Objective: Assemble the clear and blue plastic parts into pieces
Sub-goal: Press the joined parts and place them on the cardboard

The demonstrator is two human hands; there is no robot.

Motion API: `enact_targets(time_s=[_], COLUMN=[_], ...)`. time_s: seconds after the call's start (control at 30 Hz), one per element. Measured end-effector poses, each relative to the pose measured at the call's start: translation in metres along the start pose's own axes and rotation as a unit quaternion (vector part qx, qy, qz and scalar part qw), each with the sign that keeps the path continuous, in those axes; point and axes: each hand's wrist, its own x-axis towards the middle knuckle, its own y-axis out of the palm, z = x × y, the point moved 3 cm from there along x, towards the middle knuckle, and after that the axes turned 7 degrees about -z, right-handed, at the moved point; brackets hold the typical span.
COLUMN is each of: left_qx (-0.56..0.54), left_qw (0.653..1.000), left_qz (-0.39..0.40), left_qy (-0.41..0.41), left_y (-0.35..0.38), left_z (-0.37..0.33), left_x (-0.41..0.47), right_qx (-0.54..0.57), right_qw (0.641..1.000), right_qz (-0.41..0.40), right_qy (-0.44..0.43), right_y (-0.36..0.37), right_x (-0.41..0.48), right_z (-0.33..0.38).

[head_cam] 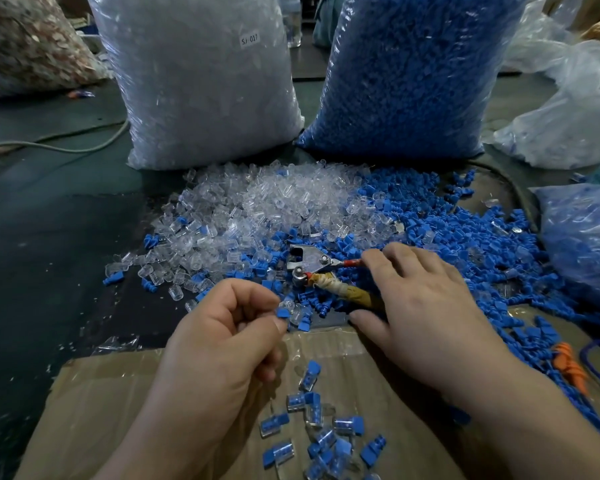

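Note:
My left hand (229, 327) pinches a small blue-and-clear piece (284, 310) between thumb and forefinger, just above the cardboard's far edge. My right hand (426, 306) lies flat with relaxed fingers over the blue parts, its fingertips touching the handles of a metal crimping tool (312, 268). A heap of loose clear caps (267, 206) spreads ahead at centre, and loose blue plugs (465, 244) spread to the right. Several assembled clear-and-blue pieces (319, 427) lie on the cardboard near me.
A tall bag of clear parts (201, 81) and a tall bag of blue parts (413, 74) stand behind the heaps. Another bag of blue pieces (582, 237) sits at right. The cardboard sheet (101, 393) covers the near table; a grey cable (66, 143) runs at left.

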Motion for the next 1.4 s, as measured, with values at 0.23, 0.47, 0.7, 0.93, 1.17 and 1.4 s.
enact_targets(time_s=[0.23, 0.47, 0.7, 0.93, 1.17, 1.4], left_qx=[-0.001, -0.028, -0.062, -0.053, -0.053, -0.067], left_qw=[1.0, 0.999, 0.995, 0.992, 0.991, 0.99], left_qz=[-0.007, -0.045, -0.069, -0.065, -0.059, -0.058], left_qy=[0.003, 0.007, 0.048, 0.089, 0.104, 0.105], left_y=[-0.001, -0.005, -0.012, -0.015, -0.018, -0.018], left_z=[0.001, 0.001, -0.008, -0.002, 0.002, -0.002], left_x=[0.001, 0.002, 0.004, 0.007, 0.009, 0.007], right_qx=[-0.016, 0.123, 0.151, 0.166, 0.158, 0.152], right_qw=[1.0, 0.99, 0.981, 0.979, 0.979, 0.98], right_qz=[-0.012, -0.073, -0.039, -0.018, -0.004, -0.009], right_qy=[-0.01, 0.01, -0.118, -0.122, -0.132, -0.126], right_y=[0.0, -0.019, -0.027, -0.029, -0.027, -0.032], right_x=[0.01, 0.005, -0.014, -0.013, -0.011, -0.01], right_z=[-0.003, -0.003, 0.016, 0.014, 0.015, 0.017])
